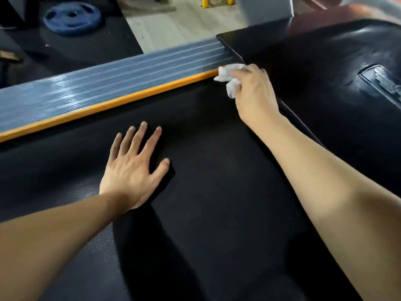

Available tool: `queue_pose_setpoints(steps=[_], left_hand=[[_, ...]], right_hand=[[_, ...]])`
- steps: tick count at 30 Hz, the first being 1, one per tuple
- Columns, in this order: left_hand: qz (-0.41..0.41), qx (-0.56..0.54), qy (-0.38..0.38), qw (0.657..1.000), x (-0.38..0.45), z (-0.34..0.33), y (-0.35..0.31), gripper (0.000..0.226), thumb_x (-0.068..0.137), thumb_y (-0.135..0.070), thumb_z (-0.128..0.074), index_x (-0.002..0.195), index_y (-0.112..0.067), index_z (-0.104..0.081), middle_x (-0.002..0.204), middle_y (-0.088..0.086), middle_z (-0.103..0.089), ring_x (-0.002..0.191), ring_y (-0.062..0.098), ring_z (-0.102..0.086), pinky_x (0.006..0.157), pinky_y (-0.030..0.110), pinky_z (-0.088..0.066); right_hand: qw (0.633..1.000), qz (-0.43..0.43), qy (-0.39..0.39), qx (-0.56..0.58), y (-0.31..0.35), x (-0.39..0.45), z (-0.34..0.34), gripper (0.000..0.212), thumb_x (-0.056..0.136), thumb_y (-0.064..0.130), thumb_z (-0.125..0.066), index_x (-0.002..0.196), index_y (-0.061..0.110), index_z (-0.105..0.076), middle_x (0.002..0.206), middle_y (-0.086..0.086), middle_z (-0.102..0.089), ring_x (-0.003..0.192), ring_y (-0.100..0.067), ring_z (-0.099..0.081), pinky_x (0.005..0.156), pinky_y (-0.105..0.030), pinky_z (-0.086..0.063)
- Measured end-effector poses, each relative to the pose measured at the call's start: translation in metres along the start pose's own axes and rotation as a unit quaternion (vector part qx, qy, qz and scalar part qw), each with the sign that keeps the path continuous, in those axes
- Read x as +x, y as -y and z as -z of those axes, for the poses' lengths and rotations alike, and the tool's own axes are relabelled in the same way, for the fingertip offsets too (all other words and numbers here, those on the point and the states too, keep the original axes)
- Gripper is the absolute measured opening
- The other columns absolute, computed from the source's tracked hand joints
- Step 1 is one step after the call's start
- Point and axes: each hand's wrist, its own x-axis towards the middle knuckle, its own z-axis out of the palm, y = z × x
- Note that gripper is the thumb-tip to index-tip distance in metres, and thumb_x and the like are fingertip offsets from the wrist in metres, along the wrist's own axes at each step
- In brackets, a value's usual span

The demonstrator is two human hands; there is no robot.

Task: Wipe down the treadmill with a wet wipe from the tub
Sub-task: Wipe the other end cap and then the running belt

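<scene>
The treadmill's black belt (206, 192) fills the middle of the head view. Along its far side runs a grey ribbed side rail (104, 88) with an orange edge strip (121, 101). My right hand (253, 92) grips a crumpled white wet wipe (227, 77) and holds it against the far end of the orange strip, where the rail meets the black motor cover (325, 61). My left hand (134, 168) lies flat on the belt with its fingers spread. The tub is out of view.
A blue weight plate (72, 18) lies on the dark floor mat beyond the rail at the upper left. Pale flooring (173, 25) and a yellow post (205, 2) show at the top. A grey panel (267, 7) stands behind the motor cover.
</scene>
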Motion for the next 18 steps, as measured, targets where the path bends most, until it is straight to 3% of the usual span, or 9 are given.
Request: queue_pose_setpoints(steps=[2, 5, 9, 13, 15, 18], left_hand=[[0.002, -0.006, -0.005, 1.000, -0.001, 0.000, 0.000, 0.075, 0.094, -0.069, -0.018, 0.162, -0.039, -0.006, 0.171, -0.002, -0.001, 0.158, 0.018, 0.004, 0.128, 0.043, 0.001], [-0.003, -0.018, -0.017, 1.000, 0.000, -0.002, 0.000, 0.074, 0.095, -0.068, -0.021, 0.162, -0.038, -0.011, 0.171, -0.001, -0.005, 0.158, 0.019, 0.001, 0.128, 0.044, -0.001], [-0.006, -0.006, -0.020, 1.000, 0.000, -0.003, 0.000, 0.074, 0.095, -0.068, -0.021, 0.162, -0.037, -0.011, 0.171, 0.000, -0.006, 0.158, 0.020, 0.000, 0.128, 0.045, -0.002], [-0.003, -0.001, -0.014, 1.000, -0.001, -0.001, -0.001, 0.075, 0.095, -0.068, -0.019, 0.162, -0.037, -0.008, 0.171, 0.000, -0.004, 0.158, 0.020, 0.002, 0.128, 0.044, -0.001], [-0.002, -0.005, -0.012, 1.000, 0.000, -0.001, -0.001, 0.075, 0.095, -0.068, -0.017, 0.162, -0.038, -0.006, 0.171, -0.001, -0.001, 0.158, 0.018, 0.005, 0.128, 0.044, 0.001], [0.000, -0.011, -0.010, 1.000, 0.000, 0.000, -0.002, 0.074, 0.095, -0.069, -0.016, 0.162, -0.039, -0.003, 0.171, -0.002, 0.003, 0.157, 0.016, 0.009, 0.128, 0.043, 0.002]], right_hand=[[0.999, -0.005, 0.029, -0.043, -0.014, 0.019, -0.027, 0.035, 0.098, 0.014, -0.050, 0.125, 0.031, -0.064, 0.129, 0.009, -0.062, 0.113, -0.016, -0.057, 0.087, -0.016, -0.035], [1.000, -0.014, 0.003, -0.008, -0.013, 0.018, -0.041, 0.016, 0.101, 0.019, -0.054, 0.106, 0.024, -0.069, 0.108, 0.010, -0.067, 0.103, -0.009, -0.060, 0.081, -0.008, -0.028], [0.997, -0.079, -0.010, 0.026, 0.003, 0.014, -0.047, 0.025, 0.100, 0.018, -0.047, 0.112, 0.025, -0.069, 0.118, 0.000, -0.067, 0.113, -0.021, -0.060, 0.094, -0.026, -0.044], [0.996, 0.052, 0.041, 0.051, 0.081, -0.021, -0.068, 0.027, 0.092, 0.003, -0.052, 0.107, 0.006, -0.074, 0.111, -0.014, -0.069, 0.107, -0.033, -0.062, 0.090, -0.033, -0.043], [0.989, 0.096, 0.093, 0.064, 0.098, -0.032, -0.067, 0.030, 0.094, 0.004, -0.053, 0.118, 0.006, -0.070, 0.121, -0.011, -0.066, 0.115, -0.030, -0.058, 0.096, -0.037, -0.047], [0.976, 0.084, 0.183, 0.088, 0.080, -0.016, -0.038, 0.039, 0.101, 0.016, -0.047, 0.137, 0.014, -0.061, 0.144, -0.007, -0.055, 0.132, -0.025, -0.049, 0.109, -0.036, -0.039]])
